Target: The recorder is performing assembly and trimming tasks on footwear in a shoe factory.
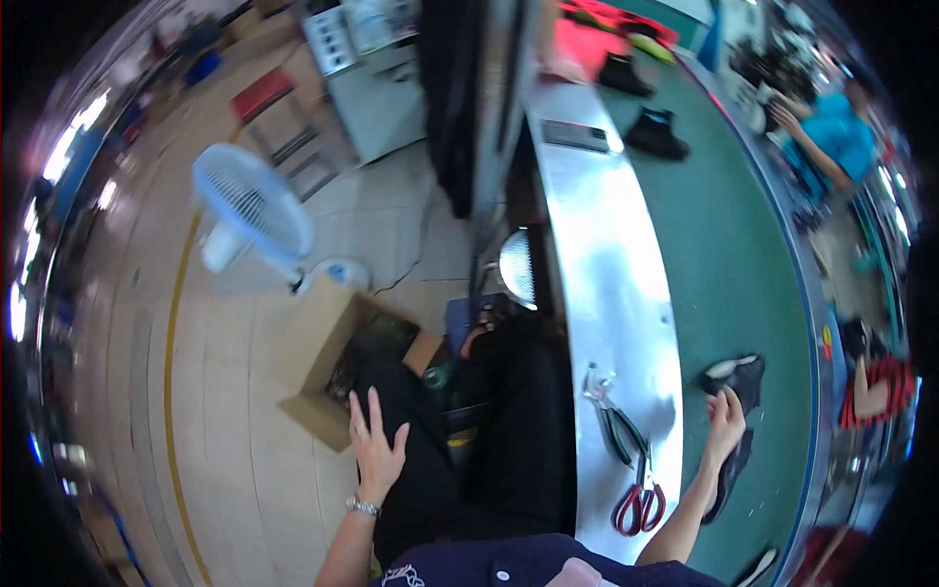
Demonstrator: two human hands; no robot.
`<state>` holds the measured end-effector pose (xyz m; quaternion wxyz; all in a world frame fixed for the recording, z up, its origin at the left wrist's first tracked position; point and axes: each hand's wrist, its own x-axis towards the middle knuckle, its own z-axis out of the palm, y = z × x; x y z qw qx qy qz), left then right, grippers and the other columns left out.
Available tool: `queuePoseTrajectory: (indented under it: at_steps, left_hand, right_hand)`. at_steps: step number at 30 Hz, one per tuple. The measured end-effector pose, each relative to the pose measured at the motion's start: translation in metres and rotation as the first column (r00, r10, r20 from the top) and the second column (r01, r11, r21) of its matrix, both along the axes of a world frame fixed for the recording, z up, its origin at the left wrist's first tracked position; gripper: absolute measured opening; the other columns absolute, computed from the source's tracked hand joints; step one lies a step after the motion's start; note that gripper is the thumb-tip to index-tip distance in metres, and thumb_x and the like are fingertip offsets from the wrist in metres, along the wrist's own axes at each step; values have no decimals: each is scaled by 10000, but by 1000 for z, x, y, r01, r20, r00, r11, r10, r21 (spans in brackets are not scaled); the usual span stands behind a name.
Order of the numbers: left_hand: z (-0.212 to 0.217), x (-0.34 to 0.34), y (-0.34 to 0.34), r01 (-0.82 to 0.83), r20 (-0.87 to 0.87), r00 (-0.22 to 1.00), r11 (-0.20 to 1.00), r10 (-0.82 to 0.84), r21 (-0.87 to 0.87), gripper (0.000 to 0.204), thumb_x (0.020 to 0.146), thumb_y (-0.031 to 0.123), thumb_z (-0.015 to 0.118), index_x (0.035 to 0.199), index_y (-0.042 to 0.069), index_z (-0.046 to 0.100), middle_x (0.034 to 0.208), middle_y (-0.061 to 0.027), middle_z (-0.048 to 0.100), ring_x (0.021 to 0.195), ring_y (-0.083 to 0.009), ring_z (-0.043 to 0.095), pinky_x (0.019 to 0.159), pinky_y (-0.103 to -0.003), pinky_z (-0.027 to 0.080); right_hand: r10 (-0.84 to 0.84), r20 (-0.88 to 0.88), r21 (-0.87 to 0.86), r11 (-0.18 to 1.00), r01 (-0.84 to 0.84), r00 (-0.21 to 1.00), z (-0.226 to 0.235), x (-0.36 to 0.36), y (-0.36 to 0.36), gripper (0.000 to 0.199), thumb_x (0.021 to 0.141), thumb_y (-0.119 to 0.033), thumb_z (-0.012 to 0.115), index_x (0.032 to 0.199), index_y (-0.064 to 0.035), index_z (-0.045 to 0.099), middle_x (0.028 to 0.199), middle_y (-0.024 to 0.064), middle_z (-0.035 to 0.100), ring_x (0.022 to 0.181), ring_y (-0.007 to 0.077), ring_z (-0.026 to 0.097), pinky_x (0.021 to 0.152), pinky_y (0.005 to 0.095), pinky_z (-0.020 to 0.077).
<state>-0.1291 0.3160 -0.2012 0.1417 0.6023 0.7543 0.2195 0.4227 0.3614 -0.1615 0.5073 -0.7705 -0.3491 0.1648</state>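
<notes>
- Right hand point(725, 424): over the green belt point(748, 264), right at the near end of a dark shoe with a pale opening point(747, 380). Fingers bent, drawn close to each other; can't tell if they pinch the shoe or anything small.
- That shoe lies on the belt, to the right of the metal worktop point(614, 264).
- Second dark shoe point(730, 477): just nearer the body, partly behind the right hand and forearm.
- Left hand point(378, 452): palm down at the left thigh point(396, 391), fingers extended and loosely spread, thumb well out, nothing held. Silvery band point(363, 506) on that wrist.
- Metal worktop: green-handled pliers point(606, 404) toward its near end, head pointing away from the body. Red-handled scissors point(642, 486) just nearer, blades up against the pliers' handle ends. Dark flat rectangular device point(575, 135) at the far end.
- Far end of belt: two more dark shoes point(657, 133) near bright red material point(592, 37).
- Left side, on the floor: open cardboard box point(318, 338) by the left knee, white-and-blue fan point(252, 201) beyond, red-topped stool point(262, 93) behind that.
- Across the belt, upper right: co-worker in a blue top point(839, 137), hands raised around an item too small to identify.
</notes>
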Motion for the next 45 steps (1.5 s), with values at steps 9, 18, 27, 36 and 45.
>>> queuePoseTrajectory:
  at_steps: [9, 18, 27, 36, 45]
  left_hand:
    - [-7, 14, 20, 37, -121, 991, 985, -58, -169, 807, 876, 376, 635, 1508, 53, 252, 1545, -261, 187, 1418, -412, 220, 1127, -505, 222]
    - [2, 23, 37, -36, -188, 982, 957, -20, -287, 835, 826, 330, 671, 1496, 46, 263, 1543, -247, 200, 1410, -413, 237, 1127, -508, 219]
    - [5, 33, 80, 37, -184, 976, 920, -117, -391, 870, 835, 283, 689, 1512, 44, 197, 1541, -296, 155, 1413, -468, 179, 1144, -521, 221]
    - [4, 32, 66, -58, -201, 979, 942, -11, -331, 879, 718, 178, 712, 1477, 37, 292, 1532, -243, 224, 1395, -422, 260, 1117, -501, 241]
    - [32, 11, 64, -167, 137, 980, 969, 143, 181, 584, 896, 147, 625, 1393, -47, 388, 1412, -240, 424, 1294, -394, 423, 1084, -431, 334]
  right_hand:
    - [261, 57, -79, 964, -256, 964, 46, -55, 126, 251, 941, -150, 591, 1064, 50, 677, 756, 66, 684, 631, 87, 591, 608, 236, 478]
    - [455, 176, -148, 889, -434, 873, 31, -55, 401, 377, 879, -207, 645, 1195, -3, 631, 1082, 142, 692, 781, 199, 704, 739, 319, 548]
    - [385, 635, -123, 907, -404, 670, -6, -6, 608, 701, 874, -207, 617, 1447, 27, 287, 1451, 233, 388, 1361, 354, 360, 1116, 393, 320]
    - [123, 622, 52, 979, -197, 774, -26, 0, 557, 345, 864, -329, 659, 1077, -58, 646, 985, 167, 644, 951, 343, 611, 819, 421, 474]
    - [398, 311, 150, 876, -458, 863, 119, -23, 365, 267, 914, -293, 644, 956, -29, 640, 743, -13, 552, 651, 65, 497, 599, 239, 401]
